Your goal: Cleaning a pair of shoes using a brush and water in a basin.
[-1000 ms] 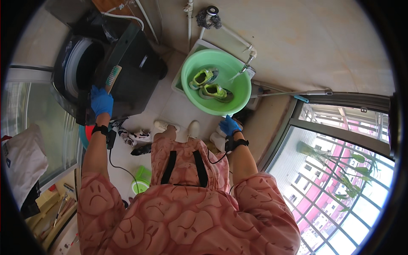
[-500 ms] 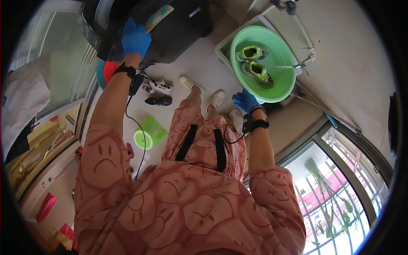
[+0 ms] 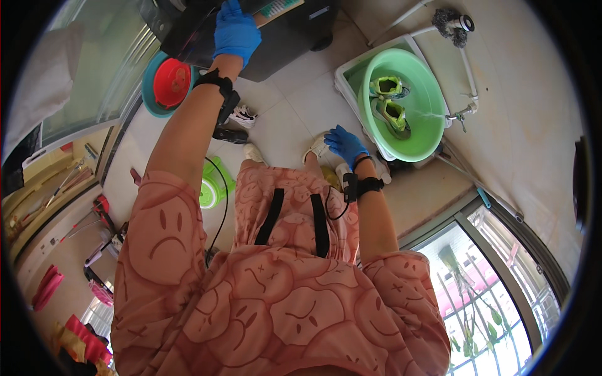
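My left hand (image 3: 237, 34), in a blue glove, is closed on a wooden scrub brush (image 3: 280, 9); its green bristles face up, over a dark cabinet-like appliance (image 3: 276, 47). Part of the brush is cut off by the top edge. My right hand (image 3: 345, 144), also gloved in blue, is held out with fingers apart and nothing in it. To its right, a pale green basin (image 3: 433, 113) holds a pair of yellow-green and grey shoes (image 3: 394, 114). A thin stream of water runs into the basin from a wall tap (image 3: 461, 114).
The basin rests on a white sink (image 3: 351, 78). On the floor at the left are a red basin (image 3: 170, 83) within a teal one (image 3: 149, 94), black-and-white sneakers (image 3: 243, 116), a black shoe (image 3: 231, 135) and a green stool (image 3: 216, 188). A barred window (image 3: 489, 282) stands lower right.
My left hand has moved up and right with the brush. My right hand has drawn left, away from the basin rim. The whole view has shifted, showing more of the red basin.
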A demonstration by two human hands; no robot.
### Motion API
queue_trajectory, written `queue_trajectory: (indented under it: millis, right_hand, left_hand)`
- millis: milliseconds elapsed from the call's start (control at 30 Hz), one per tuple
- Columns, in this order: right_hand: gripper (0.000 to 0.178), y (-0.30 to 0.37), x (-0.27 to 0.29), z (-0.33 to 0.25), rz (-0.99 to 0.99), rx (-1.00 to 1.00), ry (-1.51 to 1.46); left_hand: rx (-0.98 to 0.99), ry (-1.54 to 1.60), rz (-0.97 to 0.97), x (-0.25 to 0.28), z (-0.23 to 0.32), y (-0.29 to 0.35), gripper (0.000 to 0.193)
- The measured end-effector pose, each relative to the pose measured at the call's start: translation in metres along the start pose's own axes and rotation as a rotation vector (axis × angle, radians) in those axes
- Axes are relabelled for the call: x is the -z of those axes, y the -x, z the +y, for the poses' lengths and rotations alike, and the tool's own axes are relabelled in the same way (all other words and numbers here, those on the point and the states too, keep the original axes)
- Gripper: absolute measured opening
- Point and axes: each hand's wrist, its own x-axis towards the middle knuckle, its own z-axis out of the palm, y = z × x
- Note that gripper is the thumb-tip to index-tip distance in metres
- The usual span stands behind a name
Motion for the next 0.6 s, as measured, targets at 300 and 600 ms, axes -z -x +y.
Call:
queue_trajectory:
  millis: [300, 600]
  right_hand:
    - [0.052, -0.028, -0.155, 0.007, 0.124, 0.185, 0.252]
    - [0.045, -0.123, -0.267, 0.106, 0.184, 0.297, 0.002]
  left_hand:
    - [-0.003, 0.387, 0.195, -0.004, -0.015, 0.033, 0.031]
    - [0.028, 0.883, -0.893, -0.063, -0.043, 0.264, 0.027]
